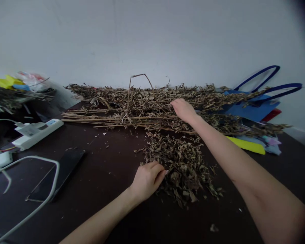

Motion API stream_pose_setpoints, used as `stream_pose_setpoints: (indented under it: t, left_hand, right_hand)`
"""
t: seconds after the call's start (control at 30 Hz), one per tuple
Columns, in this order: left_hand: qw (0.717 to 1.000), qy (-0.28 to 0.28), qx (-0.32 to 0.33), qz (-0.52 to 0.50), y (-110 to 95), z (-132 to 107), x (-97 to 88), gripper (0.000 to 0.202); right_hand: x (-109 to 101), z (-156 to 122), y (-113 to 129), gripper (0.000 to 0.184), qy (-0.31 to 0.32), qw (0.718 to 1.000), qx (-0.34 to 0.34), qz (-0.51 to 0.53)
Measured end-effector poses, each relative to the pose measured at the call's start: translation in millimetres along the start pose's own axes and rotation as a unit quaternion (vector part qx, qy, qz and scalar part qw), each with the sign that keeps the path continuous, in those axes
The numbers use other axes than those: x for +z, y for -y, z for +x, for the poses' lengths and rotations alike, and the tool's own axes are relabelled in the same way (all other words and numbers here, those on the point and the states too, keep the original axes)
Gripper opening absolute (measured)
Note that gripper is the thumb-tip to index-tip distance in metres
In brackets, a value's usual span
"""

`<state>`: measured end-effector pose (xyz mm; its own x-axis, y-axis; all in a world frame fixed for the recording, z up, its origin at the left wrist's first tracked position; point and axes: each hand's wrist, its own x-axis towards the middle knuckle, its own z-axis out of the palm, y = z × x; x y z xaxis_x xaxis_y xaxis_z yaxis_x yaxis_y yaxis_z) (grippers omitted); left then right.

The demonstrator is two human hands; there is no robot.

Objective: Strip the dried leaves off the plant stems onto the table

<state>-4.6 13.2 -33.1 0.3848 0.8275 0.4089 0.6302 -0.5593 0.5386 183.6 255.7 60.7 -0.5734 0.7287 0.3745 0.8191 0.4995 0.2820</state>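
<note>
A loose heap of dried leaves [180, 166] lies on the dark table in front of me. At its left edge rests my left hand [148, 179], fingers curled together; whatever they hold is hidden. Beyond the heap, long dried plant stalks [112, 119] with withered leaves lie sideways in bundles along the wall. My right hand [184, 110] reaches over the heap into these bundles, its fingers closed at the stalks. A bent stalk [138, 75] arches up above the rear bundle.
On the left are a white power strip [42, 133], a pale cable [56, 176] and a black phone-like slab [66, 169]. Behind my right arm stands a blue bag [246, 110] with dark handles, near a yellow strip [247, 145]. A pale wall [142, 40] backs the table.
</note>
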Motion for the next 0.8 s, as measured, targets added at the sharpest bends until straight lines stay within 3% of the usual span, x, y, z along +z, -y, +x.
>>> stream_pose_setpoints:
  t: [0.23,0.37,0.6,0.8]
  left_hand:
    - [1.000,-0.018,0.021,0.009,-2.5,1.2,-3.8,0.024]
    - [0.999,-0.018,0.024,0.012,-3.0,1.7,-4.0,0.025]
    - [0.999,-0.023,0.023,0.011,-2.6,1.4,-4.6,0.025]
    - [0.999,-0.024,0.028,0.009,-2.5,1.2,-4.6,0.024]
  right_hand:
    - [25.1,26.8,-13.2,0.031,0.020,0.998,0.046,-0.031]
    - [20.5,21.1,-11.3,0.026,0.015,0.998,0.043,-0.047]
    - [-4.2,-6.2,-10.1,0.028,0.033,0.999,0.024,-0.025]
    - [1.3,-54.4,-4.9,0.014,0.130,0.991,0.025,0.017]
